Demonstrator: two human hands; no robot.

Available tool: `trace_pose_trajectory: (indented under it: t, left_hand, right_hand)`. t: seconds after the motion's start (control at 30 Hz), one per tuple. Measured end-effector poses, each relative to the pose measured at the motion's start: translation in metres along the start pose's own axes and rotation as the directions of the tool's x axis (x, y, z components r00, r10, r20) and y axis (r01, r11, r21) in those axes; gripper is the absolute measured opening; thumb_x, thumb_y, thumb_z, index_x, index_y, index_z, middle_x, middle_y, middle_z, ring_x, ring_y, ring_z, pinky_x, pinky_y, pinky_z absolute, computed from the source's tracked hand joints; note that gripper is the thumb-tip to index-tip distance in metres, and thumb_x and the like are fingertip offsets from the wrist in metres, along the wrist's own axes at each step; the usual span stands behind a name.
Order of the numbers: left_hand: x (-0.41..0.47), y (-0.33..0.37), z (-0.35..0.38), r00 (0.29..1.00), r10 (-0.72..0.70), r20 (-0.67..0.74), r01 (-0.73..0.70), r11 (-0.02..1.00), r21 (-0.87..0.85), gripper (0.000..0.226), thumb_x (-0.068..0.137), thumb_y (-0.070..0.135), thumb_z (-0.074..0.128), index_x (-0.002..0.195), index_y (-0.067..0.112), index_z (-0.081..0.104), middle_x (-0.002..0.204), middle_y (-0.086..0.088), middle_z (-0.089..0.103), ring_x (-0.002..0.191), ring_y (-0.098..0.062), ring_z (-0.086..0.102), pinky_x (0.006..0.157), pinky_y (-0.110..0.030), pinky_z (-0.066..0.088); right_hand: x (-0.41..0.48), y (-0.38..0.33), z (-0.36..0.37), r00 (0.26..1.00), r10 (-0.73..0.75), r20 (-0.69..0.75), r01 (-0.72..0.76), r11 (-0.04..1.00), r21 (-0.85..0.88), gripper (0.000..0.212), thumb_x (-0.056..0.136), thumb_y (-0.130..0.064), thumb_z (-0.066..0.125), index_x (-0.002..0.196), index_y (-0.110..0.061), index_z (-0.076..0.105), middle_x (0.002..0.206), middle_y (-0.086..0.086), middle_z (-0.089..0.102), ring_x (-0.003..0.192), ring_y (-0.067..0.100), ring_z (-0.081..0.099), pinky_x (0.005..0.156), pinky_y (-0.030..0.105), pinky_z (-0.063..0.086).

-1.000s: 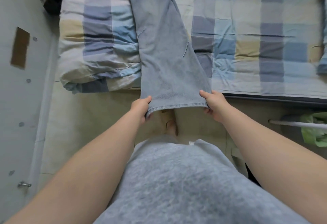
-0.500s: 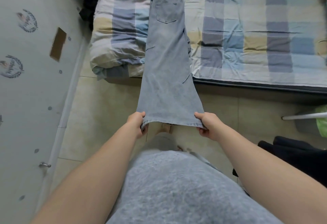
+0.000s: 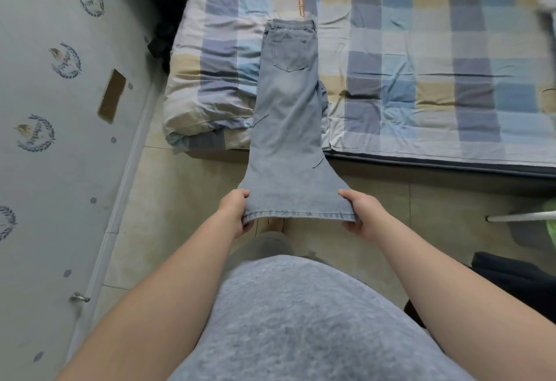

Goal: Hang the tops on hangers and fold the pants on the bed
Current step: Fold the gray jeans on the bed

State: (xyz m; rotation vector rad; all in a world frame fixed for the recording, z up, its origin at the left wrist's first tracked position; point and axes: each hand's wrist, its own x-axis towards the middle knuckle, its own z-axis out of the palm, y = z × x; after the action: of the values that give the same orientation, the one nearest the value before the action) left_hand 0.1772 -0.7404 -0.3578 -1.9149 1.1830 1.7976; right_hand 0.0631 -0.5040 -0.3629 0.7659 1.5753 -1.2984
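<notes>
Now both hands, left hand (image 3: 233, 210) and right hand (image 3: 362, 215), are gripping the jeans (image 3: 288, 110) hem at frame centre, waistband lying on the bed (image 3: 421, 49).

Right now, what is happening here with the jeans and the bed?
A person is holding a pair of light blue jeans by the leg hem, the left hand at one corner and the right hand at the other. The waist end lies on the checked bed cover, and the legs stretch off the bed edge over the floor. The jeans are laid lengthwise, leg on leg, not yet folded short.
</notes>
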Motion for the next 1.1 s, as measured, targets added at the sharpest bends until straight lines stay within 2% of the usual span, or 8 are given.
trace_pose_trajectory:
  t: [0.23,0.37,0.43,0.57,0.7,0.9,1.0,1.1]
  left_hand:
    - [0.036,0.115,0.048,0.998,0.033,0.048,-0.03,0.998,-0.053,0.015,0.094,0.033,0.06,0.093,0.018,0.06,0.081,-0.001,0.066,0.065,-0.019,0.061,0.061,-0.028,0.05]
    - [0.07,0.203,0.079,0.991,0.042,0.127,-0.032,0.997,-0.076,0.035,0.095,0.035,0.059,0.124,0.014,0.063,0.116,-0.007,0.07,0.095,-0.026,0.067,0.082,-0.037,0.056]
    - [0.086,0.247,0.094,0.988,0.025,0.152,-0.009,0.995,-0.102,0.039,0.096,0.036,0.059,0.128,0.015,0.062,0.12,-0.006,0.07,0.102,-0.025,0.068,0.084,-0.037,0.057]
    - [0.118,0.335,0.125,0.995,0.002,0.104,0.009,0.994,-0.109,0.025,0.093,0.038,0.063,0.108,0.018,0.064,0.093,0.0,0.07,0.072,-0.017,0.066,0.059,-0.028,0.054]
    - [0.17,0.411,0.157,0.995,-0.003,0.104,0.013,0.996,-0.091,0.028,0.091,0.039,0.064,0.113,0.022,0.061,0.099,-0.001,0.068,0.08,-0.019,0.065,0.057,-0.028,0.049]
    - [0.259,0.504,0.211,0.989,-0.009,0.147,0.031,0.988,-0.149,0.016,0.095,0.033,0.061,0.098,0.018,0.066,0.079,0.001,0.071,0.067,-0.016,0.069,0.054,-0.024,0.055]
    - [0.305,0.545,0.242,0.989,0.024,0.146,-0.006,0.993,-0.121,0.016,0.099,0.034,0.057,0.107,0.02,0.06,0.09,0.0,0.067,0.073,-0.016,0.065,0.058,-0.028,0.055]
    - [0.347,0.581,0.273,0.985,0.089,0.151,-0.075,0.993,-0.096,0.014,0.1,0.032,0.054,0.106,0.021,0.059,0.09,0.0,0.068,0.074,-0.015,0.066,0.063,-0.029,0.056]
  right_hand:
    - [0.044,-0.117,0.025,0.996,-0.061,-0.059,0.067,0.992,0.104,0.009,0.094,-0.026,0.065,0.09,-0.019,0.064,0.073,0.0,0.063,0.064,0.014,0.059,0.041,0.02,0.047]
    - [0.081,-0.203,0.047,0.997,-0.045,-0.061,0.053,0.99,0.134,0.015,0.095,-0.029,0.064,0.088,-0.017,0.06,0.074,0.002,0.061,0.066,0.015,0.059,0.041,0.022,0.047]
    - [0.1,-0.248,0.06,0.996,-0.025,-0.086,0.039,0.986,0.162,0.014,0.095,-0.027,0.065,0.088,-0.016,0.061,0.073,0.003,0.06,0.065,0.016,0.058,0.042,0.021,0.047]
    - [0.145,-0.332,0.086,0.992,-0.012,-0.126,0.034,0.984,0.173,0.012,0.094,-0.027,0.066,0.089,-0.017,0.063,0.078,0.002,0.063,0.067,0.015,0.06,0.047,0.023,0.05]
    - [0.207,-0.406,0.111,0.988,-0.022,-0.152,0.04,0.993,0.115,0.008,0.095,-0.026,0.063,0.091,-0.02,0.065,0.092,0.002,0.069,0.082,0.018,0.066,0.072,0.036,0.057]
    - [0.315,-0.495,0.138,0.988,-0.002,-0.157,0.025,0.989,0.145,0.01,0.096,-0.026,0.063,0.098,-0.017,0.061,0.091,0.005,0.068,0.077,0.02,0.067,0.062,0.037,0.058]
    - [0.373,-0.531,0.15,0.989,-0.018,-0.148,0.039,0.99,0.139,0.012,0.099,-0.028,0.059,0.105,-0.018,0.058,0.094,0.004,0.068,0.075,0.019,0.067,0.065,0.038,0.059]
    - [0.426,-0.563,0.159,0.994,-0.036,-0.105,0.052,0.987,0.152,0.012,0.102,-0.031,0.053,0.104,-0.02,0.056,0.084,-0.001,0.067,0.059,0.013,0.068,0.046,0.025,0.054]
